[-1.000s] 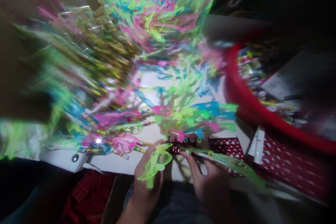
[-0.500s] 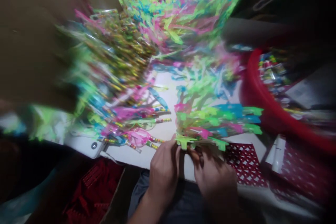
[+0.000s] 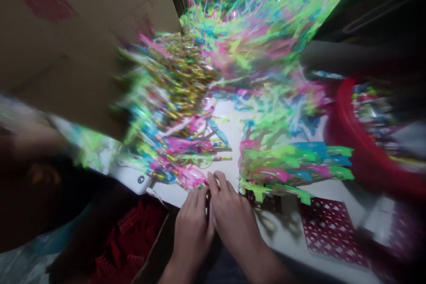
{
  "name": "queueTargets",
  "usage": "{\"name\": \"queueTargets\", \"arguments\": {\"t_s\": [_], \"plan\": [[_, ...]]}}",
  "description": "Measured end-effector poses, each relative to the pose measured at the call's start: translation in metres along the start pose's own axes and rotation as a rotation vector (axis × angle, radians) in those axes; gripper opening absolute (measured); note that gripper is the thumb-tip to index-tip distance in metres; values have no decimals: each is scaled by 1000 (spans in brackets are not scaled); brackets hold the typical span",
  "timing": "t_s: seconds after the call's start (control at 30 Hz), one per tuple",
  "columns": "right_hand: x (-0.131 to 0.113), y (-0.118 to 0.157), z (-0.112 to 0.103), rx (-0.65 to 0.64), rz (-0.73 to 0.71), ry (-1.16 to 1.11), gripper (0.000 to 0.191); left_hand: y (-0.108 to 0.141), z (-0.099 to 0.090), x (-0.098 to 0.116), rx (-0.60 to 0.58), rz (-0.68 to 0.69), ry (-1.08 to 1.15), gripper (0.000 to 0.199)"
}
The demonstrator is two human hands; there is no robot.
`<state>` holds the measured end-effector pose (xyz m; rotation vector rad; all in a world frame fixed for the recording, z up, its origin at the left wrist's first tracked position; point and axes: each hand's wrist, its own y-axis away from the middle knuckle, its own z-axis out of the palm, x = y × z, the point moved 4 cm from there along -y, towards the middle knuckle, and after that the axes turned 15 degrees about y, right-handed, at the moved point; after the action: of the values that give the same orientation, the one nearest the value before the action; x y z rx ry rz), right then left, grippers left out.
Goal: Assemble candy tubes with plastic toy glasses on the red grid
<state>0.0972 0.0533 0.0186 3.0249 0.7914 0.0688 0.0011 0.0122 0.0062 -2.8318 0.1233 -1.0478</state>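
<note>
My left hand (image 3: pixel 193 215) and my right hand (image 3: pixel 231 213) are side by side at the table's front edge, thumbs close together. Both have curled fingers; what lies between them is hidden. My right fingertips reach the ends of the nearest thin striped sticks, beside a pink plastic piece (image 3: pixel 191 176). More striped sticks (image 3: pixel 186 80) with pink, green and blue plastic parts are heaped to the left and behind. Right of my hands, green, blue and pink plastic pieces (image 3: pixel 282 157) lie in a layered row, the nearest green one (image 3: pixel 261 191) at the front.
A red tub (image 3: pixel 346 111) with small colourful items stands at right, near a dark red perforated basket (image 3: pixel 329 222). A large pile of plastic pieces (image 3: pixel 259 13) lies behind. Cardboard (image 3: pixel 83 66) rises at left, above a white power strip (image 3: pixel 133 177). Another person (image 3: pixel 33 142) is at far left.
My right hand has moved left, away from the green pieces, to join my left hand by the striped sticks. The view has shifted left, and the other person shows more.
</note>
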Motion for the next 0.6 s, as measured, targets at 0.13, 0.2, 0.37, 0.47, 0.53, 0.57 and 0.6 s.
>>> {"name": "queueTargets", "arguments": {"t_s": [0.13, 0.2, 0.37, 0.47, 0.53, 0.57, 0.6], "plan": [[0, -3, 2, -126, -3, 36, 56, 4, -2, 2, 27, 48, -42, 20], [2, 12, 2, -149, -10, 51, 55, 8, -5, 3, 30, 56, -47, 16], [10, 60, 5, -141, 58, 67, 58, 30, -6, 2, -13, 23, 48, 11], [11, 69, 8, -82, 94, 69, 46, 47, -1, 1, -32, -73, 238, 6], [9, 65, 10, -35, 87, 57, 41, 57, 4, 1, -22, -211, 381, 9], [8, 63, 11, -21, 88, 38, 38, 63, 5, 1, 11, -293, 441, 14], [8, 61, 12, -7, 90, 0, 33, 68, 6, 1, 57, -375, 499, 20]]}}
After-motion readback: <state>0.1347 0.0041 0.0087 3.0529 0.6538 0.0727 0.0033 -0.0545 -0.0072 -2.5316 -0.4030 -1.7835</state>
